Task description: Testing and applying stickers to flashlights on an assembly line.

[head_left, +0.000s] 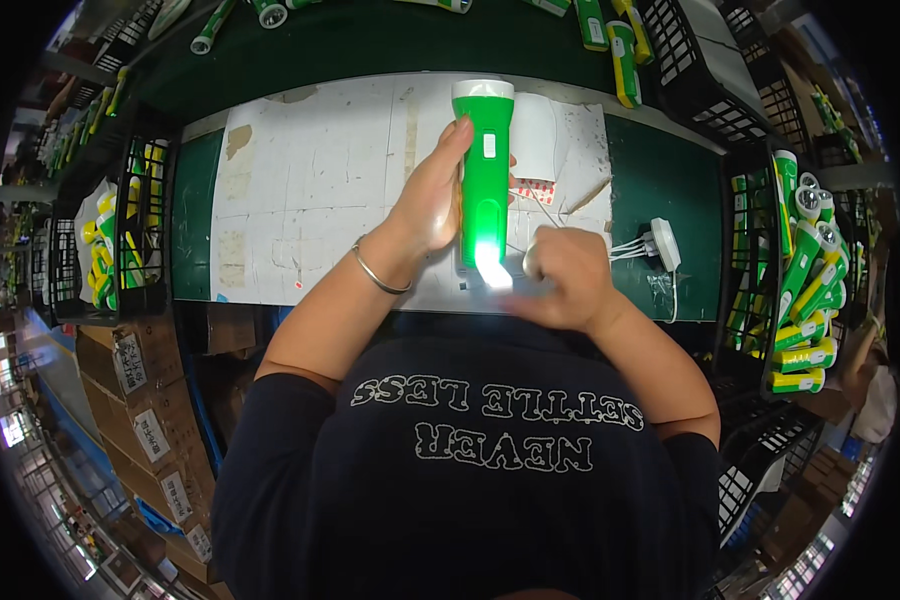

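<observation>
- Your left hand (433, 195) is closed around a green flashlight (485, 185), thumb laid along its left side and fingers wrapped behind it, with fingertips just showing past its right edge.
- The flashlight stands between your two hands, its white head (483, 90) just beyond your left thumb tip and its white switch (489, 146) facing up, right of that thumb.
- Its near end glows brightly, below your left fingers and just left of your right ones.
- Your right hand (575, 272) is beside that lit end, fingers curled in and blurred; you cannot tell from here how far they are open, or whether they grip anything or touch the flashlight.
- A metal bracelet (372, 274) circles your left wrist, behind those fingers.
- Beneath both hands lies a worn white sheet (310, 180) on a green table (196, 215).
- A curled white paper (536, 135) lies beyond your right fingers.
- A white power block (662, 245) with cables sits to the right of your right fingers.
- Farther right of them, a black crate (758, 165) holds more green-and-yellow flashlights (810, 285).
</observation>
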`<state>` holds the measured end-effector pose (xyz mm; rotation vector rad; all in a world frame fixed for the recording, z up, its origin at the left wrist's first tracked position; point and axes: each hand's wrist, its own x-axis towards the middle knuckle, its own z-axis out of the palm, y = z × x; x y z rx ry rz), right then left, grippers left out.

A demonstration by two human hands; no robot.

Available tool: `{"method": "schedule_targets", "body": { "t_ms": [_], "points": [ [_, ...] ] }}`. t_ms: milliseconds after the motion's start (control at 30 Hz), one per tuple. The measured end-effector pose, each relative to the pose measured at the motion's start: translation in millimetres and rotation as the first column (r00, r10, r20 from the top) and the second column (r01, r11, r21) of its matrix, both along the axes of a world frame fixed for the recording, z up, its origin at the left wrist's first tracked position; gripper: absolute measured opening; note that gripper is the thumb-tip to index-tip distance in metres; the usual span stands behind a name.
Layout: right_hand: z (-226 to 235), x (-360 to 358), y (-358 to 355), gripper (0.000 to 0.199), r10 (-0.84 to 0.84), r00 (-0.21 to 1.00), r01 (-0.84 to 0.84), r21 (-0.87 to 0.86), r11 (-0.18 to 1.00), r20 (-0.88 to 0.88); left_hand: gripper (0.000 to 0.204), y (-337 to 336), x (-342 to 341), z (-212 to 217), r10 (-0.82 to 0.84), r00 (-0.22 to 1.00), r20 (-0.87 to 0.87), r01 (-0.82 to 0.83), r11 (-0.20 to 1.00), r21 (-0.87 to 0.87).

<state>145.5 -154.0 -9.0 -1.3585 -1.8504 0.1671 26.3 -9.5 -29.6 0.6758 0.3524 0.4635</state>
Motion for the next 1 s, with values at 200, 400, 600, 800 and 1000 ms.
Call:
{"method": "schedule_targets", "body": {
  "t_ms": [200, 400, 600, 800, 1000],
  "points": [
    [-11, 0, 18, 0.039, -0.320, 0.944, 0.306, -0.141, 0.941, -0.086, 0.043, -21, 0, 11, -0.107, 0.983, -0.152, 0.144, 0.955, 0.261],
    [-11, 30, 15, 0.037, -0.420, 0.800, 0.250, -0.399, 0.882, -0.427, 0.049, -13, -12, 18, -0.066, 0.891, -0.450, 0.303, 0.824, 0.478],
    [27, 45, 23, 0.059, -0.348, 0.874, 0.054, -0.646, 0.762, -0.338, 0.058, -22, -25, 28, 0.171, 0.864, -0.473, 0.449, 0.163, 0.879],
    [15, 59, 7, 0.066, -0.243, 0.776, -0.204, -0.596, 0.777, -0.583, 0.043, 9, -69, 48, 0.166, 0.659, -0.734, 0.735, 0.069, 0.675],
    [3, 48, 19, 0.067, -0.162, 0.703, -0.327, -0.517, 0.791, -0.693, 0.043, 9, -87, 51, 0.153, 0.623, -0.767, 0.758, 0.126, 0.640]
  ]
}}
